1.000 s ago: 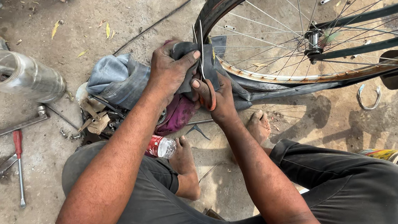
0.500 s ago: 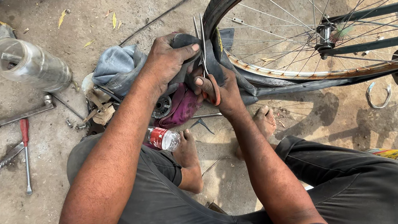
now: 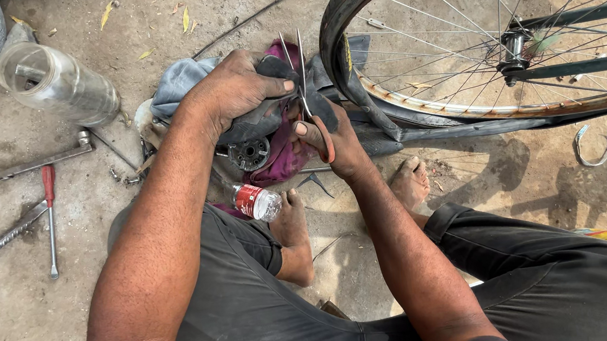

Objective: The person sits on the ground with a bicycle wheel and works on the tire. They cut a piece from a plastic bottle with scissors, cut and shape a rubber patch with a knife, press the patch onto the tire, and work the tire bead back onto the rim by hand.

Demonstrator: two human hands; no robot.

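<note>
Two hands cutting dark rubber with scissors beside a bicycle wheel

The left hand point(image 3: 236, 90) is closed around a fold of dark rubber tube point(image 3: 272, 70), pinching it up just left of the wheel point(image 3: 350, 49); the right hand point(image 3: 334, 140) grips the orange-handled scissors point(image 3: 304, 78), fingers through the loops, blades pointing up and narrowly parted against the rubber. Below the hands lie a magenta cloth point(image 3: 279, 158), a small gear point(image 3: 249, 154) and a red-labelled bottle point(image 3: 255, 201) by the bare foot; a red screwdriver point(image 3: 51, 217) and wrenches point(image 3: 7, 238) rest well apart on the concrete at left
</note>
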